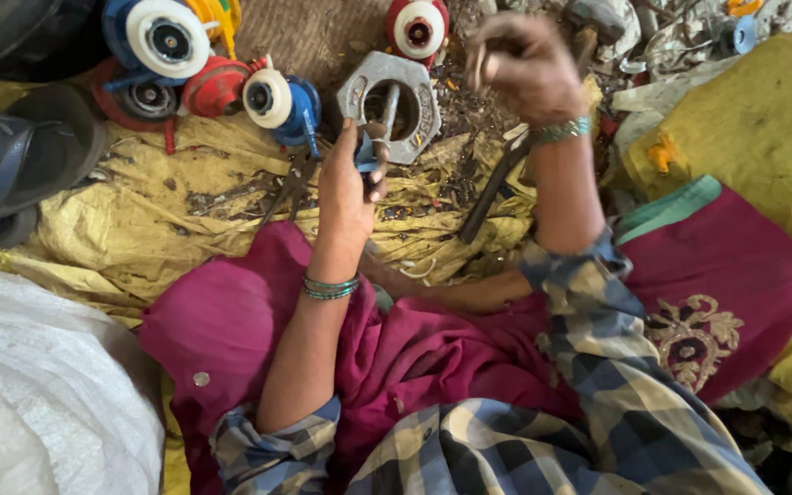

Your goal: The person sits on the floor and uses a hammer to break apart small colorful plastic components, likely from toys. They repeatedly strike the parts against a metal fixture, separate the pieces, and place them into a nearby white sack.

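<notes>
— Gripped tight, was it?

— Yes. Her left hand (346,188) was closed around a small blue-grey part (368,151), pressing it against the lower rim of a grey metal block (391,92) with a round hole. A thin rod (387,108) stood up from the part into that hole.

— And the other hand?

— Right hand (524,69) was raised above and to the right of the block, fingers curled shut. It seemed to clasp something small and pale near the thumb, but motion blur hid it, so I could not tell what.

— What lay nearest the camera?

— Plaid sleeves (598,367) and a magenta cloth (433,348) over the lap, green bangles (330,288) on the left wrist, a white sack (38,394) at the near left.

— Further out?

— A yellow sheet (139,229) covered the floor, dirty with metal scraps. A dark bar (492,188) lay slanting on it just below the right wrist. A sandal (11,165) sat at the left edge.

— And at the far side?

— Wheels in a cluster left of the block: a blue one with a white face (162,38), a red one (213,87), and a smaller white-and-blue one (281,101) just beside the block. Another red-and-white wheel (417,29) sat behind it. A hammer (593,23) rested beyond the right hand.
</notes>
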{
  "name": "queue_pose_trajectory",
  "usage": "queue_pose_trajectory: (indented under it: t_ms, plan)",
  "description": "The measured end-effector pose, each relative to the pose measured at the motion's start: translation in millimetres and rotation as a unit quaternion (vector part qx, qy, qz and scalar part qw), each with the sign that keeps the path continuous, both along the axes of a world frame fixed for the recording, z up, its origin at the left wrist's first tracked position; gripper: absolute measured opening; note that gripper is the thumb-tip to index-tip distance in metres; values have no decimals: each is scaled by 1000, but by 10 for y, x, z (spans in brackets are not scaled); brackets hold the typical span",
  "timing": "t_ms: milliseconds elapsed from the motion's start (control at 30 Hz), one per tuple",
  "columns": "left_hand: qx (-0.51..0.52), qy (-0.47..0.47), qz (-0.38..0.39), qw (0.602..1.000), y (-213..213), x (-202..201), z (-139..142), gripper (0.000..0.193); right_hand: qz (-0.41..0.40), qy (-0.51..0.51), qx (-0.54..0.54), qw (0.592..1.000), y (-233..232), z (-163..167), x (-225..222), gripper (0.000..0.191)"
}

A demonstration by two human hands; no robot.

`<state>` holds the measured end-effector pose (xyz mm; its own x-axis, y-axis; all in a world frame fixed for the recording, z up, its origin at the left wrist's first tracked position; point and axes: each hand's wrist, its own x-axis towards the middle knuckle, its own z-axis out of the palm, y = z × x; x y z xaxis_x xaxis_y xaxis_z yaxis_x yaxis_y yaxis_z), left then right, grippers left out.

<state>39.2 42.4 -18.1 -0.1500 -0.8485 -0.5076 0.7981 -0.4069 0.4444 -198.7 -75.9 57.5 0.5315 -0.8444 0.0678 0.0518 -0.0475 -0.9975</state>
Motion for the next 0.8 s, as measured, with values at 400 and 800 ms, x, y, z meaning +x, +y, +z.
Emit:
queue_pose_trajectory:
  t_ms: [400, 800]
  plan:
    - [-5, 7, -2, 1000, 9, 10, -51, 35, -100, 267, 128, 950, -12, -376, -95, 16]
    - [6, -6, 43, 999, -82, -143, -212, 35, 73, 560, -321, 760, -87, 204, 526, 22]
